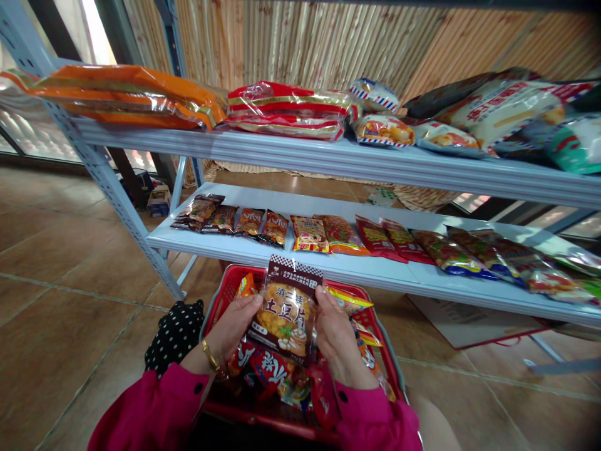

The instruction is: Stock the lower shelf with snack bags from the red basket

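A brown bag of potato chips [287, 313] with a clear window and white lettering is held up between my two hands. My left hand [235, 326] grips its left edge, thumb on the front. On the right edge, my right hand [335, 329] pinches it the same way, its fingers mostly behind the bag. Directly below is a red shopping basket [225, 285], filled with several snack packets, among them a red packet [270, 369] under the brown bag and a yellow packet [347, 299] near the far rim. The bag hides part of the basket's contents.
Ahead stands a blue-grey metal rack. Its lower shelf [225, 190] carries a row of snack bags, including brown bags [200, 211] at the left. Orange [136, 94] and red bags [291, 109] lie on the upper shelf. Polka-dot cloth [176, 332] is left of the basket.
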